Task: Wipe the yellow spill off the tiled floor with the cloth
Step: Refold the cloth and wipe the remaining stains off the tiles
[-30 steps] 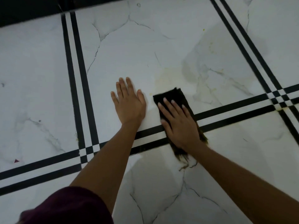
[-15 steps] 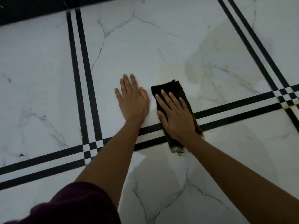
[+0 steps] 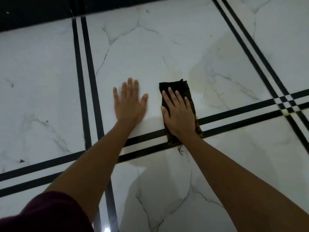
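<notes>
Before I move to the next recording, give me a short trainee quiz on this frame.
1. True or false: the right hand lies flat, fingers straight, on the dark cloth.
2. The left hand rests on: A) the cloth; B) the bare tiled floor; C) a bucket.
3. Fill in: the faint yellow spill on the tile lies to the ___ of the cloth.

Key: 1 true; 2 B; 3 right.
</notes>
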